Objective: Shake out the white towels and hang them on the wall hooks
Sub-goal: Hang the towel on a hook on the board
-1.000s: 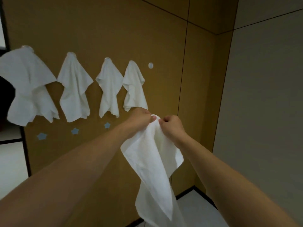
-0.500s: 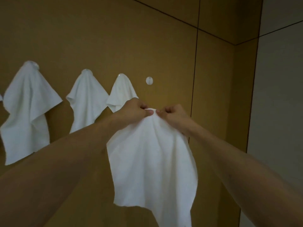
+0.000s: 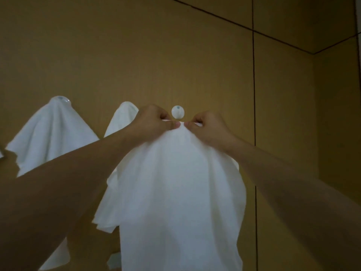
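**Towel raised just under the free hook**

The left hand (image 3: 154,122) and right hand (image 3: 207,127) pinch the top edge of a white towel (image 3: 175,192) — thumbs nearly meeting — just below the bare round wall hook (image 3: 178,112). Two hung towels (image 3: 52,132) drape from hooks on the brown wall (image 3: 175,55) to the left.

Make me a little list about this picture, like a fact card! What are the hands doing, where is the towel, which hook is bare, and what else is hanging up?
left hand: left hand pinches the held towel's top edge
right hand: right hand pinches the same edge, close beside the left
held towel: held towel hangs down from both hands, not yet on a hook
bare hook: round white hook just above the hands
other towels: two hung towels, one at left, one partly behind the left arm
wall: brown panels
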